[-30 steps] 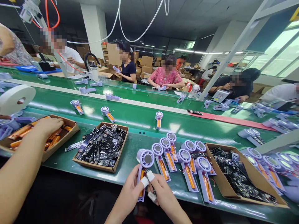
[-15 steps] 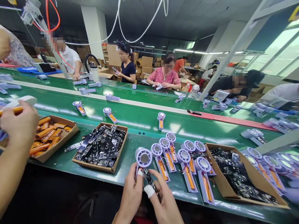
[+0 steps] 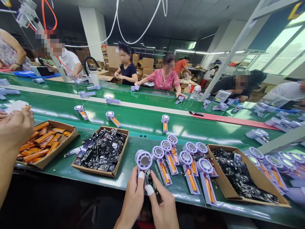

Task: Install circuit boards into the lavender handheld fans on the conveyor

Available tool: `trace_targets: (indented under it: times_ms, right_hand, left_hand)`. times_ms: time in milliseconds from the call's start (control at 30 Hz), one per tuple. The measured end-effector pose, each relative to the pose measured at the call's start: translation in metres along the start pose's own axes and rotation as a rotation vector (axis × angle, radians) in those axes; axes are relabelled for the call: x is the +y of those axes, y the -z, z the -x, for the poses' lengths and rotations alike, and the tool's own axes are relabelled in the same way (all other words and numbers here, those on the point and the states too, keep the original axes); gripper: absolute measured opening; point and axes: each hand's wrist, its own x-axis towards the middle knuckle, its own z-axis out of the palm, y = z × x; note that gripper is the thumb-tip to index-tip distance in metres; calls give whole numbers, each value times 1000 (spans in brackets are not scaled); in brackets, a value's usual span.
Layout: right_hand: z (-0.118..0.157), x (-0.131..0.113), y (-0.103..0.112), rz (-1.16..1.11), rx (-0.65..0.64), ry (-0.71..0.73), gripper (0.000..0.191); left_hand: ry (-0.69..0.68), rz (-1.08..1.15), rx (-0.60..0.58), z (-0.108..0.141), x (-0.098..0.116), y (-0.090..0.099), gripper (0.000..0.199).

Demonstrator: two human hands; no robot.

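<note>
At far left, a co-worker's hands (image 3: pixel 15 128) hold a soft white piece above a shallow cardboard tray (image 3: pixel 59 149) heaped with glossy orange cylindrical cells (image 3: pixel 40 140). Next, on the green rubber-topped desk (image 3: pixel 57 170), a second cardboard tray (image 3: pixel 95 170) holds a jumbled pile of flat black circuit boards (image 3: pixel 100 151).

The person's left hand (image 3: pixel 133 197), one finger bound in white wrap, closes around the flat handle of a lilac plastic fan housing (image 3: pixel 143 160), whose round ring head frames a grey disc. It is held up at the desk's near edge. The right hand (image 3: pixel 164 206), also with a wrapped finger, pinches a narrow black circuit board (image 3: pixel 149 181) against that handle.

To the right, a close-packed group of matching housings (image 3: pixel 171 162) lies on the desk, orange cells and thin wires showing in their handles, beside a third cardboard tray (image 3: pixel 257 187) of black boards.
</note>
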Motion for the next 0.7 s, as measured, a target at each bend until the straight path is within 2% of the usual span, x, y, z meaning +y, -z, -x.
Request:
trace_targets:
  times_ms: [133, 267, 500, 600, 700]
  right_hand:
    - [-2, 2, -4, 92, 2, 51, 49]
    - [-3, 2, -9, 134, 12, 92, 48]
    - [-1, 10, -7, 71, -9, 125, 43]
    - [4, 13, -3, 63, -15, 167, 42]
    - [10, 11, -1, 111, 24, 226, 41]
  left_hand:
    - [51, 78, -86, 2, -10, -1, 54]
    - [55, 56, -41, 2, -10, -7, 62]
    - [77, 150, -1, -3, 5, -5, 42]
    - [143, 181, 64, -3, 7, -4, 40]
    - [129, 205, 68, 0, 10, -6, 41]
